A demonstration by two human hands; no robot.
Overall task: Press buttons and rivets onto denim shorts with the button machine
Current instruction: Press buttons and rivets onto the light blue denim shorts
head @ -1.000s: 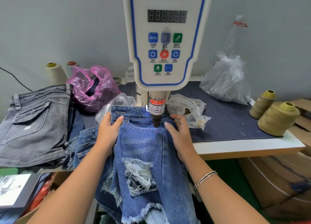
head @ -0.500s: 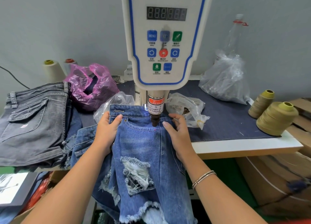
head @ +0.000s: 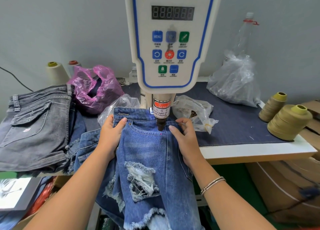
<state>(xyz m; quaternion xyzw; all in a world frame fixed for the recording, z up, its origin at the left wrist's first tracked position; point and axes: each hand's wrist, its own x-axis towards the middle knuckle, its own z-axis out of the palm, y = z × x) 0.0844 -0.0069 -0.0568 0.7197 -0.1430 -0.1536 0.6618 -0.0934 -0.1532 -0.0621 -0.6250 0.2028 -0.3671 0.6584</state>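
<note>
Blue ripped denim shorts (head: 145, 152) lie under the white servo button machine (head: 170, 39), their waistband beneath the dark press head (head: 160, 125). A small rivet (head: 130, 124) shows near the left pocket corner, and a pink light dot sits just below the press head. My left hand (head: 111, 133) grips the left side of the shorts, thumb on top by the pocket. My right hand (head: 183, 136) holds the right side, thumb on top, fingers curled over the fabric edge.
A stack of grey denim shorts (head: 32, 126) lies at left, beside a pink plastic bag (head: 94, 89). Clear bags (head: 192, 110) of hardware sit behind the machine, a larger one (head: 233, 81) at right. Thread cones (head: 287, 122) stand at the table's right edge. Cardboard boxes (head: 285, 183) sit below right.
The shorts have shifted slightly under the press head with both hands; the press head now stands a little clear of the fabric. My grip is unchanged.
</note>
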